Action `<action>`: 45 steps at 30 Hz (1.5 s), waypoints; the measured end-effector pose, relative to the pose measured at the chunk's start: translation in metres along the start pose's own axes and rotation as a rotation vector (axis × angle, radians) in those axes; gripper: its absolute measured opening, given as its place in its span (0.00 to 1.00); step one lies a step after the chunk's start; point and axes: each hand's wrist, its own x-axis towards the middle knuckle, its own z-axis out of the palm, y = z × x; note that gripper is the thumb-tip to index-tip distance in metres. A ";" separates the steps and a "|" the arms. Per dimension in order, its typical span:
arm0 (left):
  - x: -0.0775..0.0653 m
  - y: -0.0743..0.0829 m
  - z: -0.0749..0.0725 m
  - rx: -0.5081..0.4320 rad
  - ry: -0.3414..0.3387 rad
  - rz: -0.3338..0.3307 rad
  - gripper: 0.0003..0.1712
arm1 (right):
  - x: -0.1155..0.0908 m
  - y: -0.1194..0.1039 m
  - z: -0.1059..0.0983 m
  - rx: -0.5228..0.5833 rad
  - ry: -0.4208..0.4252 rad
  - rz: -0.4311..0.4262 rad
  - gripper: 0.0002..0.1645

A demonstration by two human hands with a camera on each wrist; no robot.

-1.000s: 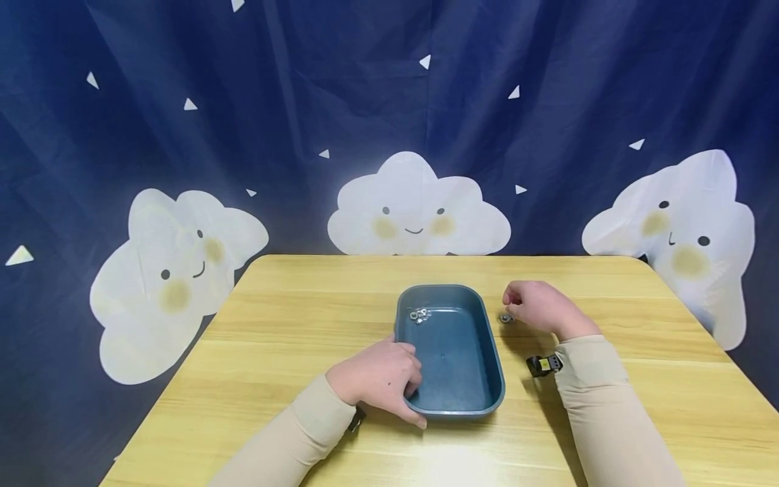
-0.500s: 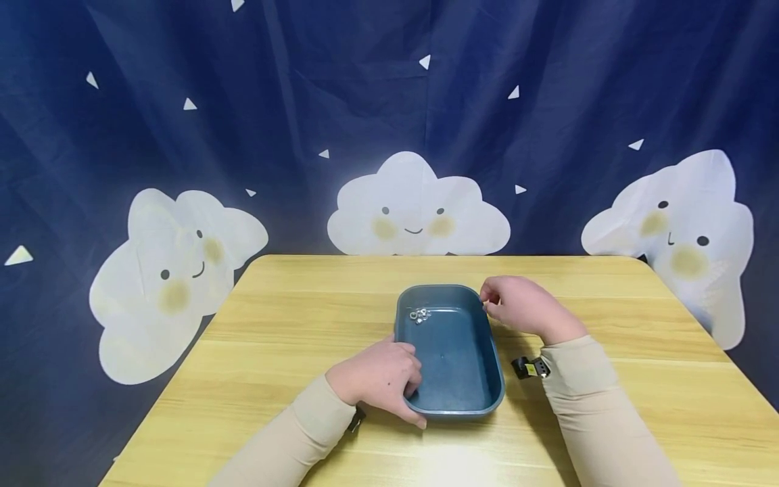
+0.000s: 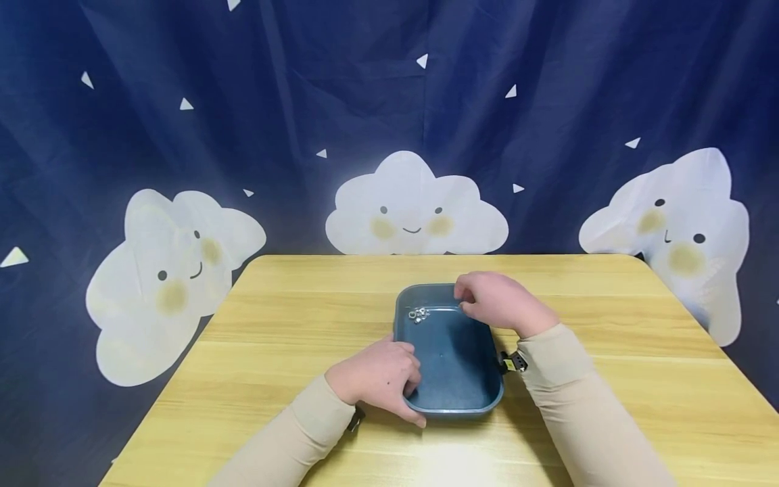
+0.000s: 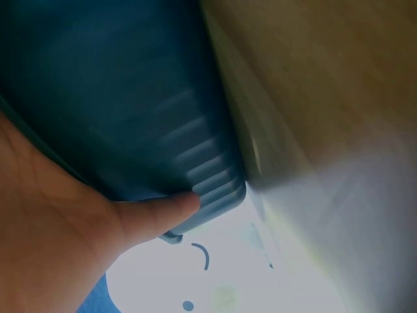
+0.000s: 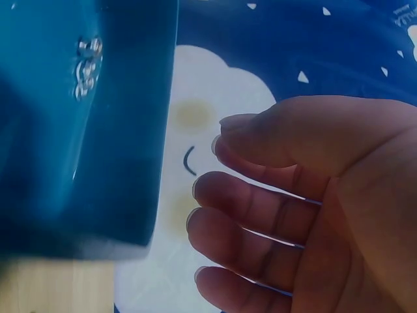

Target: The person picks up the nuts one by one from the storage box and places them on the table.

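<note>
A dark blue rectangular tray (image 3: 447, 358) stands on the table, with several small shiny metal rings (image 3: 418, 315) bunched at its far left corner. My left hand (image 3: 379, 376) grips the tray's near left side, its fingers over the rim; the left wrist view shows the thumb (image 4: 159, 215) pressed along the ribbed outer wall. Over the tray's far right corner is my right hand (image 3: 502, 301). Thumb and forefinger meet in a pinch in the right wrist view, other fingers (image 5: 247, 241) loosely bent. The small ring last seen at these fingertips is hidden now.
A pale wooden table (image 3: 304, 297) lies under the tray. Behind it hangs a dark blue curtain (image 3: 292, 81) with white clouds and triangles. A small black camera (image 3: 512, 362) on the right wrist hangs close to the tray's right rim.
My right hand has moved left from the table, where a small shiny ring lay at its fingertips, to above the tray's far right corner. The left hand has stayed on the tray.
</note>
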 end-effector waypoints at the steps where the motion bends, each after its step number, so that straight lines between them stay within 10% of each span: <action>1: 0.000 0.000 0.000 0.000 0.004 0.002 0.31 | 0.001 -0.002 0.000 -0.002 -0.006 -0.002 0.08; 45: 0.001 -0.001 0.003 0.004 0.025 0.012 0.32 | 0.048 -0.024 0.064 -0.073 -0.241 0.011 0.16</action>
